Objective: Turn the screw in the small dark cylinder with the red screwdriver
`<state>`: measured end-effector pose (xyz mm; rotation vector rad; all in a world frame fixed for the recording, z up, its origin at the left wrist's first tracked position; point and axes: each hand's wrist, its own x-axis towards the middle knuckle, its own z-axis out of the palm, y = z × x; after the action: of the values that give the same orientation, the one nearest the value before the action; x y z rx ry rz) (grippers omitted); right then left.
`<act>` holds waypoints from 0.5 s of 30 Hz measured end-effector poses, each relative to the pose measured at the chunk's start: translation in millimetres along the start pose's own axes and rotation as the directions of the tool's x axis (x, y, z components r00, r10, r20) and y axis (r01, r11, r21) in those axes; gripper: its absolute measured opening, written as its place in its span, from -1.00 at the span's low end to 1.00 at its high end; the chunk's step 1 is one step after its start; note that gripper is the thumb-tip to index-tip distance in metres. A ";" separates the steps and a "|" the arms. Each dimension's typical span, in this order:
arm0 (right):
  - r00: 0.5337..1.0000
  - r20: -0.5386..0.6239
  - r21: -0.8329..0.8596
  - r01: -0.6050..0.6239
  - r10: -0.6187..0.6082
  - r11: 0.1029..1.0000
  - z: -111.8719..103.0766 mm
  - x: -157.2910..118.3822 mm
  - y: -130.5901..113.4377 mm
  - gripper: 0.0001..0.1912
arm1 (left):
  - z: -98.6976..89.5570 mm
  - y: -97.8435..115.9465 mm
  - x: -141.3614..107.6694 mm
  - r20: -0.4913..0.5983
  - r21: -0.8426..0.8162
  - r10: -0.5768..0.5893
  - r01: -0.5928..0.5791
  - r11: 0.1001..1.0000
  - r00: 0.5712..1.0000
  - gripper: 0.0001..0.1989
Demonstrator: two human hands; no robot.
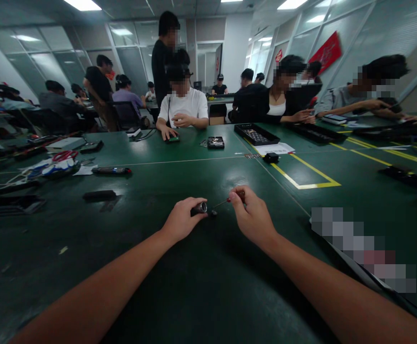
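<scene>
My left hand [181, 220] is closed around a dark cylinder with a bare metal ring at its open end [202, 207], which faces right. A thin screwdriver [221, 203] with a reddish handle is pinched in my right hand [253, 214]. Its shaft slopes down to the left, toward a small black piece [213, 213] just beyond the cylinder's mouth. Whether the tip touches that piece cannot be made out. Both hands are low over the green tabletop [194, 286]. Most of the cylinder is hidden by my left fingers.
A dark pen-like tool [111, 170] and a black bar [100, 195] lie at left, near tangled cables [60, 162]. Ahead are a black tray [257, 134], a small black block [271, 157] and yellow tape [316, 185]. A person in white [185, 107] sits opposite; others work around.
</scene>
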<state>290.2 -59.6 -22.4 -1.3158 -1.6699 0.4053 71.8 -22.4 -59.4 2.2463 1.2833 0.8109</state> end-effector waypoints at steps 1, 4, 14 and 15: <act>1.000 -0.007 0.000 -0.002 0.002 1.000 -0.5 0.0 -0.1 -0.79 | -0.6 1.3 -0.4 -0.004 -0.003 0.001 -0.001 1.000 1.000 -0.63; 1.000 -0.028 -0.001 -0.002 0.002 1.000 -2.5 0.1 -1.0 -0.79 | -3.7 6.1 -1.9 -0.044 0.010 0.011 -0.011 1.000 0.999 -0.68; 0.996 -0.081 0.003 0.023 -0.023 1.000 -6.5 1.8 -4.4 -0.81 | 1.3 34.5 5.5 0.181 0.227 -0.003 -0.039 0.973 0.983 -0.60; 0.997 -0.078 -0.003 0.022 -0.023 1.000 -6.6 2.3 -4.2 -0.80 | 3.6 36.2 7.9 0.198 0.273 -0.008 -0.048 0.961 0.980 -0.58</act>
<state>293.2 -61.0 -14.9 -1.2971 -1.6189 0.3346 99.9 -33.2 -37.5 2.4873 1.3492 0.4192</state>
